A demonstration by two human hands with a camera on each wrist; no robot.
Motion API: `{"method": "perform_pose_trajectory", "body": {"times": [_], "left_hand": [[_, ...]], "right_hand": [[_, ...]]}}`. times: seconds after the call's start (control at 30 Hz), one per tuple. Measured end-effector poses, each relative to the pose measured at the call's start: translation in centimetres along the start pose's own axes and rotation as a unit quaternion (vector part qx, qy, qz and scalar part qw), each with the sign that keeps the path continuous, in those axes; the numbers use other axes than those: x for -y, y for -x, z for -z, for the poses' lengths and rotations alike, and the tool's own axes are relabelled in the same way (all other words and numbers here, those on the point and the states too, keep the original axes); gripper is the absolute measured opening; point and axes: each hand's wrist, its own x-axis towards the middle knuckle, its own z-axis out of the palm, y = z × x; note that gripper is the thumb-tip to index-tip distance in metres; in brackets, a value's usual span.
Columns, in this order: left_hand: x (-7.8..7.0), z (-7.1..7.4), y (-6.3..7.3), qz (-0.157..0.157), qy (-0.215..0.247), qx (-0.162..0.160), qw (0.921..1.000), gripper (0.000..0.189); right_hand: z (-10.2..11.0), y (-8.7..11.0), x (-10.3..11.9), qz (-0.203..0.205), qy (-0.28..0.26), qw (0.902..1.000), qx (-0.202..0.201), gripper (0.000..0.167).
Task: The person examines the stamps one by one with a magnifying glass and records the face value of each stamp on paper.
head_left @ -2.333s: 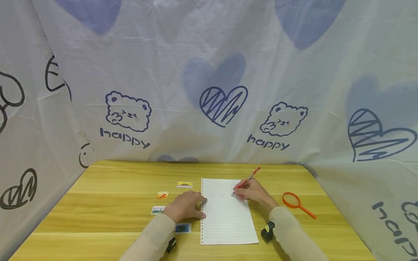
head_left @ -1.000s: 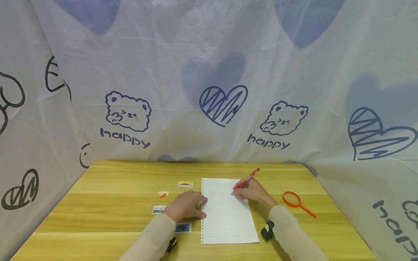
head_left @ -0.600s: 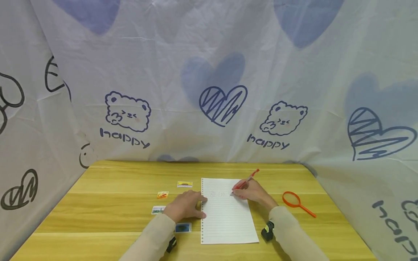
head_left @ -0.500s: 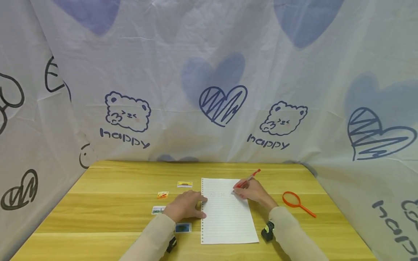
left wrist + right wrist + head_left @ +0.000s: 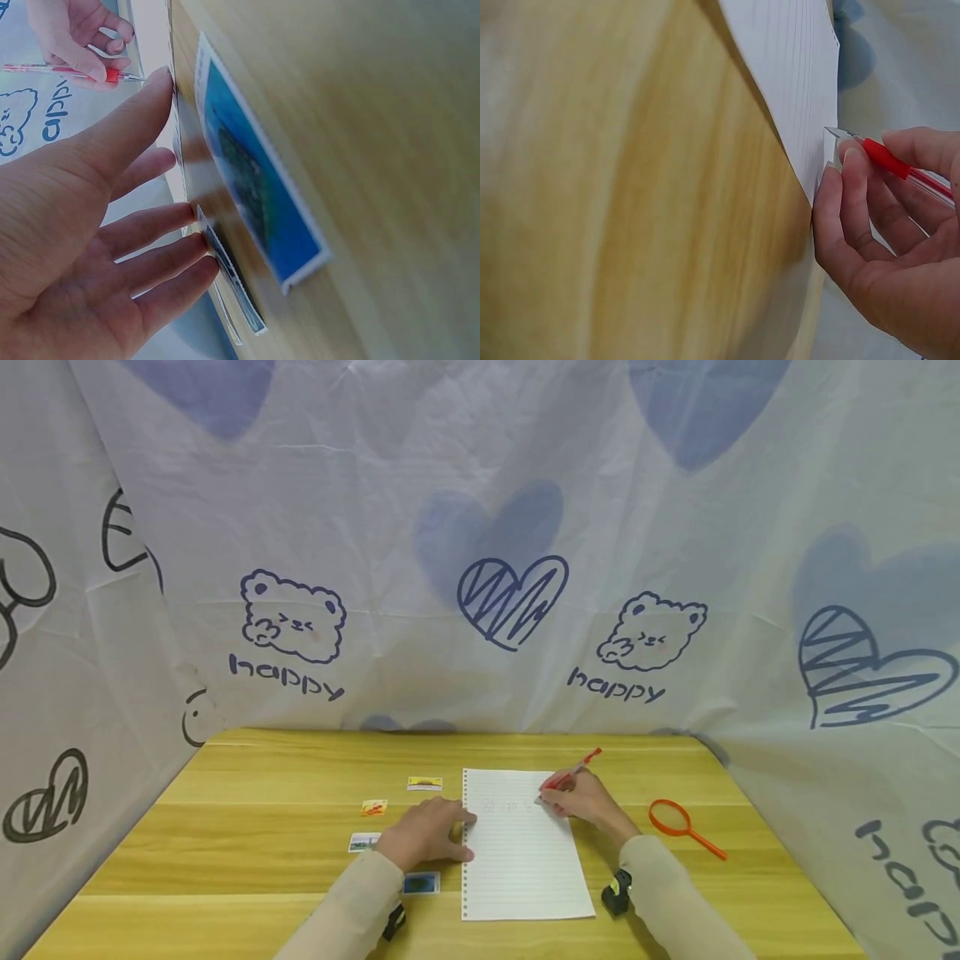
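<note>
A lined sheet of paper with punched holes down its left side lies on the table, faint writing along an upper line. My right hand pinches a red pen between thumb and fingers, its tip at the paper near the upper right. In the right wrist view the red grip of the pen shows between the fingertips. My left hand rests on the sheet's left edge with thumb and fingers spread. Close by the left hand lies a blue stamp-like card, seen large in the left wrist view.
Left of the paper lie a yellow card, an orange-and-yellow card and a green-and-white card, partly behind the left hand. An orange magnifying glass lies right of the right hand. A printed cloth hangs behind the wooden table.
The right hand and pen have shifted slightly along the upper line, now a bit further right, and more faint marks show left of the tip. The left hand has stayed in place.
</note>
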Motion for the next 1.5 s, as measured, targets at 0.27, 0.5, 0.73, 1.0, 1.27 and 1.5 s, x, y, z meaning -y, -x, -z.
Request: {"method": "perform_pose_trajectory", "body": {"times": [0.27, 0.5, 0.73, 1.0, 1.27, 1.5], "left_hand": [[-0.1, 0.0, 0.0, 0.006, 0.002, -0.001, 1.0000, 0.056], [-0.1, -0.1, 0.0, 0.001, -0.001, -0.003, 1.0000, 0.056], [0.1, -0.1, -0.1, -0.001, -0.003, -0.004, 1.0000, 0.056], [0.1, -0.2, -0.1, -0.002, -0.012, -0.005, 0.9999, 0.056], [0.1, -0.1, 0.0, -0.007, -0.008, -0.009, 0.9999, 0.056], [0.0, -0.1, 0.0, -0.004, -0.007, -0.007, 0.9999, 0.056]], "right_hand": [[0.3, 0.0, -0.2, 0.007, -0.018, 0.9994, 0.027, 0.010], [0.4, 0.0, -0.2, 0.010, -0.022, 0.9996, 0.017, 0.011], [0.3, -0.1, -0.4, 0.030, -0.003, 0.9994, 0.018, 0.009], [2.0, 0.3, -0.7, 0.091, 0.060, 0.9938, 0.025, 0.015], [4.2, 0.9, -0.9, 0.339, 0.135, 0.9308, 0.000, 0.010], [5.3, 1.1, -0.9, 0.237, 0.258, 0.9365, -0.018, 0.023]]}}
